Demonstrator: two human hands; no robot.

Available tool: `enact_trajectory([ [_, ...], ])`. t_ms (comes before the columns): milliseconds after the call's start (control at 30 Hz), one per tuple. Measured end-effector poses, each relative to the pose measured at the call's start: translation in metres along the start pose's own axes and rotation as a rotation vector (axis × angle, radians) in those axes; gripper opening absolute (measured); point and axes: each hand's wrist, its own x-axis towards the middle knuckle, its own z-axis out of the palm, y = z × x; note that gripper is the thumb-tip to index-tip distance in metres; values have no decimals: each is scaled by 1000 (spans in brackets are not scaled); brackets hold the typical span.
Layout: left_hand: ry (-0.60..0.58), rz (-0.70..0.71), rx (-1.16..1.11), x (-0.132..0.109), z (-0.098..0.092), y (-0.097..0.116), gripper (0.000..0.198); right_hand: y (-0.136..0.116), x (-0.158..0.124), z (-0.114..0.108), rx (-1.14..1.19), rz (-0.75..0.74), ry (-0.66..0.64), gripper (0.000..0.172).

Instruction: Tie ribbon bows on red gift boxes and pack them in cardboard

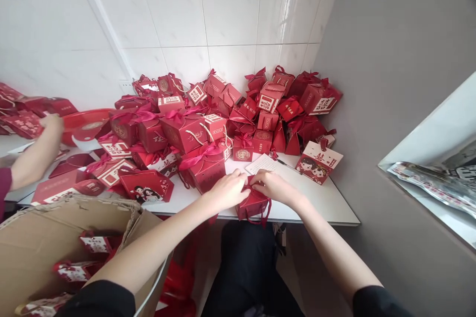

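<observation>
A small red gift box [252,205] sits at the front edge of the white table, with dark red ribbon [265,215] hanging down its front. My left hand [231,189] bends over the box's left top edge, its fingers closed near the ribbon at the top. From the other side, my right hand [273,185] pinches at the top of the same box. What lies between the fingertips is mostly hidden; it looks like the ribbon. Just left of my hands stands a larger red box [204,171] with a pink-red bow.
Many red gift boxes [186,131] are heaped along the tiled wall. A printed card box [319,162], a pen [289,166] and a white sheet [261,164] lie right. A cardboard carton [148,228] stands front left. Another person's hand [52,126] reaches near a red basin [70,126].
</observation>
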Motion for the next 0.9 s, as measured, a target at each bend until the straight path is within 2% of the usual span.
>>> enact_trajectory([
  [100,-20,-57,44,3,15,-3,21,-1,2,2,-22,-38,7,20],
  [200,-25,-87,62,4,23,-5,21,-2,3,4,-37,-54,-27,16],
  [367,3,-67,114,3,32,-5,20,-2,3,11,-154,-11,-52,12],
  [567,78,-162,57,7,39,-2,15,6,-2,26,-41,-60,97,13],
  [667,112,-172,67,9,44,0,16,14,-4,35,-1,-38,152,14],
  [767,142,-187,48,6,48,1,15,20,-5,39,25,-26,171,13],
  [900,188,-190,21,-1,51,0,11,14,-7,36,35,-39,152,10],
])
